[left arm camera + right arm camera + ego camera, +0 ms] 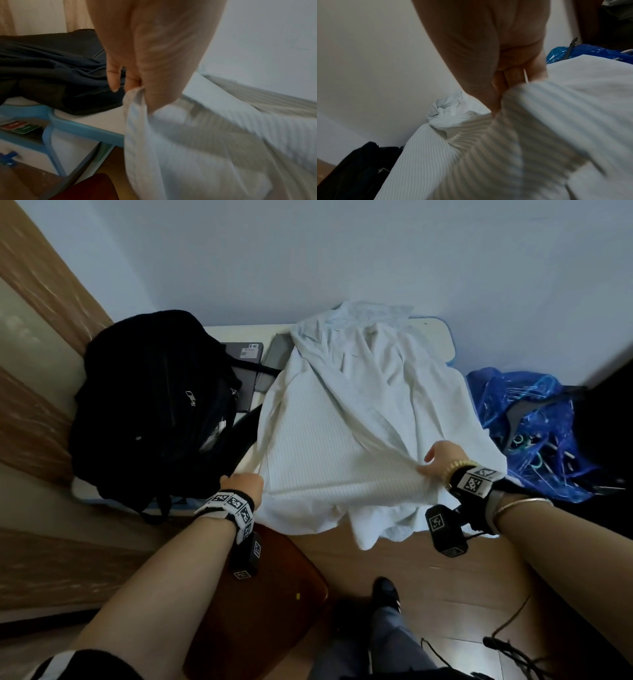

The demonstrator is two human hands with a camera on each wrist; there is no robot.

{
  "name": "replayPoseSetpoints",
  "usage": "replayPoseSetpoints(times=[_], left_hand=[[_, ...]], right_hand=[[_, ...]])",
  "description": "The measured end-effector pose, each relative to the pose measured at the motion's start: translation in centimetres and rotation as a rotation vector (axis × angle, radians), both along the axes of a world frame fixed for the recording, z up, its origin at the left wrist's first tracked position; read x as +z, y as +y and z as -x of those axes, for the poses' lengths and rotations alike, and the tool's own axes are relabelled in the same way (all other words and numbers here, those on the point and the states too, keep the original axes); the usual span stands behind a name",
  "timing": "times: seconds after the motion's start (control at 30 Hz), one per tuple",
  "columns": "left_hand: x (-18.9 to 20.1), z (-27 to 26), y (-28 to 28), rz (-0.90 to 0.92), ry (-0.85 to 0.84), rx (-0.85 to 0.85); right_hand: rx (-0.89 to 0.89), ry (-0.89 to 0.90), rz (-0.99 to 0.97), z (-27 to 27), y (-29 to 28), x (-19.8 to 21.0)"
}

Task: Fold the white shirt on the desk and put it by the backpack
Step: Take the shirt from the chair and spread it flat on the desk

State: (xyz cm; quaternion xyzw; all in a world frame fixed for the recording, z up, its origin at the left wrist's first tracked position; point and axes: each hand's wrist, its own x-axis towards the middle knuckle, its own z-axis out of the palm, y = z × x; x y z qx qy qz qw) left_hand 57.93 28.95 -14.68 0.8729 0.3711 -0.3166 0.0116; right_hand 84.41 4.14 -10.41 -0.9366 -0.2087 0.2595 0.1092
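The desk [442,335] carries it all: the white shirt [346,419] lies spread across it, hem hanging over the near edge, with the black backpack [154,405] just beside it on the left. The left hand [245,482] pinches the hem's left end, the right hand [442,458] grips a bunched fold further right, fabric taut between them.

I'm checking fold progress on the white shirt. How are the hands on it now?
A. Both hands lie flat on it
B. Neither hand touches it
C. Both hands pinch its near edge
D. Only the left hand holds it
C: the left hand and right hand each pinch the near edge of the white striped cloth shirt, stretching it between them.
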Motion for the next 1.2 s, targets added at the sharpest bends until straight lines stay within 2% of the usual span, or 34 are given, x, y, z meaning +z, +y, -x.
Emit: replayPoseSetpoints(times=[0.07,0.13,0.23,0.5,0.7,0.93,1.2], left_hand=[[-0.4,0.3,-0.2,0.04,0.112,-0.014],[-0.9,0.5,-0.3,0.101,0.162,-0.009],[-0.4,-0.4,-0.3,0.128,0.153,0.03],[1.7,-6.1,1.1,0.078,-0.217,0.17],[3.3,-12.0,3.2,0.059,-0.392,0.192],[5.4,-20.9,5.4,0.069,-0.579,0.246],[4.4,-28.4,7.2,0.143,-0.69,0.315]], right_hand=[[0.052,0.113,0.129,0.6,-0.4,-0.9],[0.058,0.234,0.178,1.0,-0.7,-1.4],[0.054,0.23,0.133,0.8,-0.3,-1.6],[0.056,0.11,-0.07,-2.1,3.8,-0.5],[0.116,0.166,-0.24,-6.4,7.2,-0.6],[0.23,0.212,-0.299,-12.7,11.4,-1.0],[0.283,0.163,-0.368,-19.2,15.2,-1.2]])
